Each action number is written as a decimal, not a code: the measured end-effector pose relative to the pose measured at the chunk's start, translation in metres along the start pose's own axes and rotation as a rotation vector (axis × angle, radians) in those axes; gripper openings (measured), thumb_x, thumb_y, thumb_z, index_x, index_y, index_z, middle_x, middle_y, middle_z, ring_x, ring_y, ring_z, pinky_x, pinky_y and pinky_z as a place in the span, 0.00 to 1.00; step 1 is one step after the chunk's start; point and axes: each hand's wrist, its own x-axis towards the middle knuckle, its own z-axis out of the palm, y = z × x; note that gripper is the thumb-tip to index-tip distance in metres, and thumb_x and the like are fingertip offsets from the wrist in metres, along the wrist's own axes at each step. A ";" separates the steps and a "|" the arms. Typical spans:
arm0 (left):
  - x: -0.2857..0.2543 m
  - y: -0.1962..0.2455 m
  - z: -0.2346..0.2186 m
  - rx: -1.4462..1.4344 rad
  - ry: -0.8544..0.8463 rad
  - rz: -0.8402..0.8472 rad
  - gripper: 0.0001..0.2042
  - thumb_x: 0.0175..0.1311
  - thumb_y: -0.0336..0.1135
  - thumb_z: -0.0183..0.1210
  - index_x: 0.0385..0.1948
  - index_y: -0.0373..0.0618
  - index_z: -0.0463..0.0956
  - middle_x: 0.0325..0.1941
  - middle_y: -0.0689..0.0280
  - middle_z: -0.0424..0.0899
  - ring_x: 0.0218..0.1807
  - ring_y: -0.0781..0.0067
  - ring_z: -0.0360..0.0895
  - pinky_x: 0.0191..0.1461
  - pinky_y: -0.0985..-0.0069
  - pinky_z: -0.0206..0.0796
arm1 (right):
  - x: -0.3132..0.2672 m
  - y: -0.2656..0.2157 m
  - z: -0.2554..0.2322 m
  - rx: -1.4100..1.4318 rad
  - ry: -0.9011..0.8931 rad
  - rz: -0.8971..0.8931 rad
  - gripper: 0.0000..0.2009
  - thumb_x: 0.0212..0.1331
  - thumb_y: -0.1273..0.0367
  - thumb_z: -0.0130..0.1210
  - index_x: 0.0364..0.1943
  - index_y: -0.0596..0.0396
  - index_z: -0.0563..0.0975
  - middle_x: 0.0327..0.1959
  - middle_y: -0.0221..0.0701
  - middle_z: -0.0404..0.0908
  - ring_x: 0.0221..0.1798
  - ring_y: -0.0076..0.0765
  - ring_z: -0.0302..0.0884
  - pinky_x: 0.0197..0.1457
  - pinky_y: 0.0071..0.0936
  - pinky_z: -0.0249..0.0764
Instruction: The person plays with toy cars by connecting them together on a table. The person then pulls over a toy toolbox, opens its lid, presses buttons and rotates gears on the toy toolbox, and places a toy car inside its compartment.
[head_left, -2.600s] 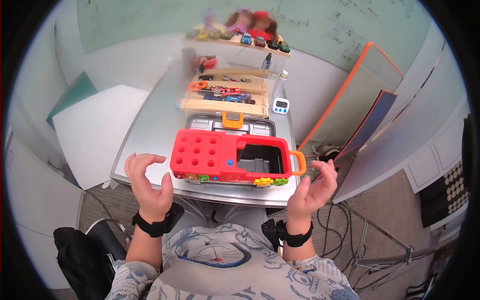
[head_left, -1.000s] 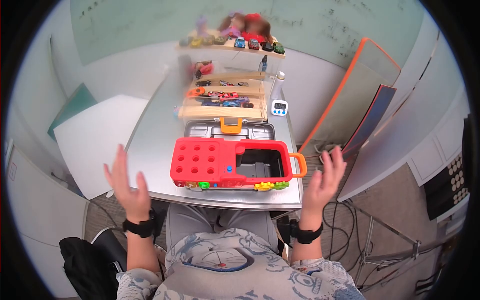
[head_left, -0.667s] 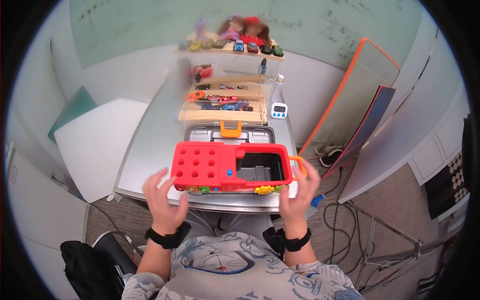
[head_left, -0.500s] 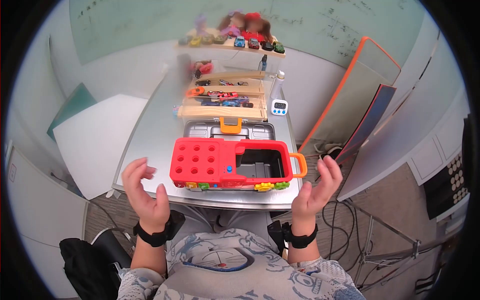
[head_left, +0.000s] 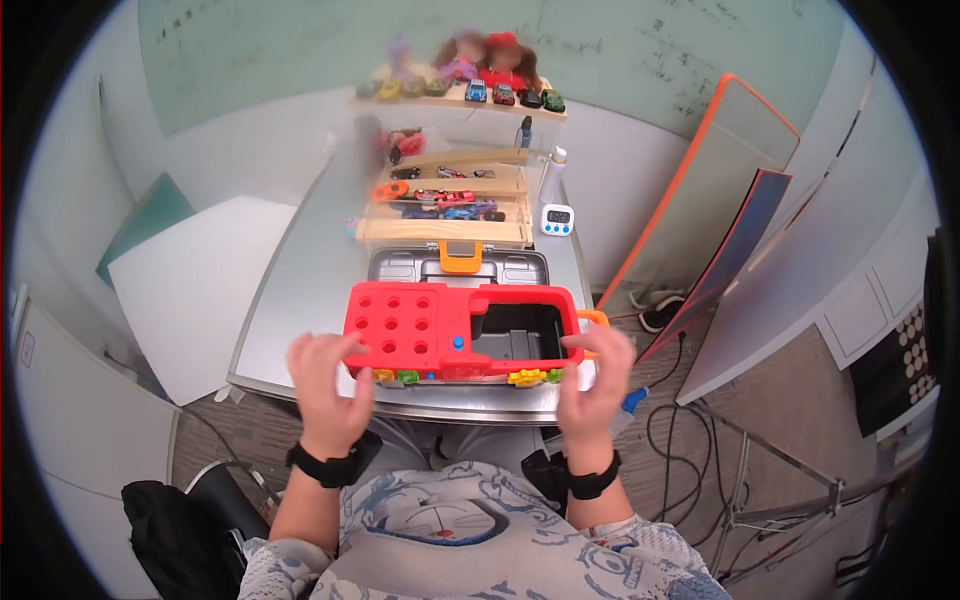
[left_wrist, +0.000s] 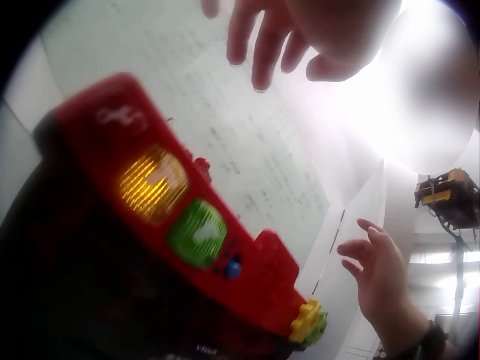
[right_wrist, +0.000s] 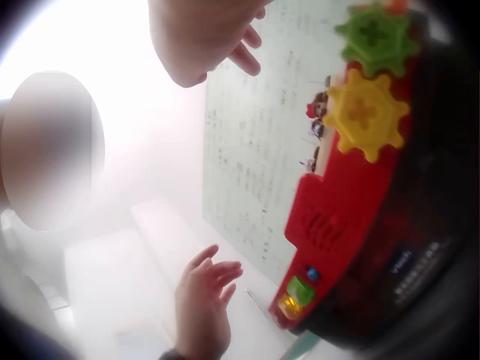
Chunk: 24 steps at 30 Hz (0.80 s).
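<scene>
A red toy toolbox (head_left: 455, 352) stands at the front of the metal table, with a block of round holes on its left and an open black compartment on its right. My left hand (head_left: 330, 395) hovers by its front left corner, fingers loosely bent and holding nothing. At the front right corner, my right hand (head_left: 595, 388) overlaps the orange handle (head_left: 598, 319), its fingers also loosely bent. A yellow gear (right_wrist: 366, 114) and a green gear (right_wrist: 375, 39) are on the box's front. The left wrist view shows yellow and green lit buttons (left_wrist: 198, 234) there.
Behind the box sits a grey lid with an orange latch (head_left: 460, 258). Wooden racks of toy cars (head_left: 445, 197) stand farther back, dolls (head_left: 505, 62) above them. A white timer (head_left: 557, 220) and a spray bottle (head_left: 553, 176) are at right. Cables (head_left: 675, 440) lie on the floor.
Both hands were spread wide at the sides about a second ago, came in, and swung out again. They are now back in, close to the box's front corners. The box stays in place.
</scene>
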 end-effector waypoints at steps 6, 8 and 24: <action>0.006 0.007 -0.015 0.191 0.034 0.126 0.16 0.44 0.32 0.52 0.39 0.45 0.76 0.48 0.58 0.73 0.51 0.58 0.69 0.64 0.55 0.42 | 0.008 0.002 -0.005 -0.182 -0.040 -0.027 0.18 0.42 0.69 0.52 0.42 0.55 0.74 0.49 0.39 0.71 0.52 0.48 0.66 0.58 0.42 0.57; 0.014 0.006 -0.018 0.206 0.095 0.099 0.17 0.44 0.33 0.51 0.40 0.45 0.76 0.51 0.57 0.72 0.52 0.57 0.68 0.64 0.54 0.40 | 0.015 0.004 -0.010 -0.086 0.092 -0.053 0.21 0.44 0.69 0.50 0.48 0.57 0.70 0.51 0.43 0.71 0.53 0.49 0.66 0.60 0.45 0.56; 0.012 0.002 -0.012 0.119 0.084 -0.001 0.23 0.43 0.30 0.55 0.47 0.42 0.68 0.51 0.62 0.73 0.58 0.57 0.62 0.66 0.47 0.31 | 0.010 0.005 -0.013 -0.102 -0.035 -0.016 0.20 0.53 0.63 0.44 0.50 0.57 0.69 0.47 0.35 0.77 0.58 0.44 0.66 0.65 0.47 0.48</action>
